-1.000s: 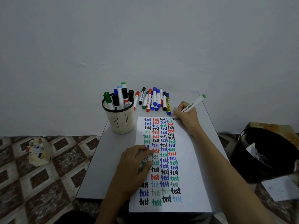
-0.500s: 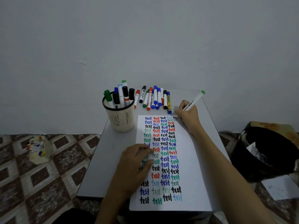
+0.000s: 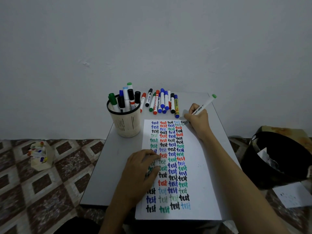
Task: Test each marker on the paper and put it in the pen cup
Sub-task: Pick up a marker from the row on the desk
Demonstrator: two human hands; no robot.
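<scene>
A white sheet of paper point(image 3: 199, 174) lies on the small grey table point(image 3: 108, 166), covered with columns of the word "test" in black, red, blue and green. My right hand point(image 3: 197, 119) grips a white marker with a green end point(image 3: 205, 105), its tip on the paper's top right near the last column. My left hand point(image 3: 143, 168) rests on the paper's left side, fingers curled loosely. The cream pen cup point(image 3: 126, 122) stands at the table's back left with several markers in it. Several loose markers point(image 3: 162, 102) lie in a row behind the paper.
A black bin point(image 3: 276, 157) with paper scraps stands on the floor to the right, with a loose sheet point(image 3: 293, 195) beside it. A small cream box of coloured items point(image 3: 40, 156) sits on the patterned floor tiles at the left. A plain wall rises behind the table.
The marker tip has shifted slightly along the top row as my right hand writes. My left hand stays where it was on the paper.
</scene>
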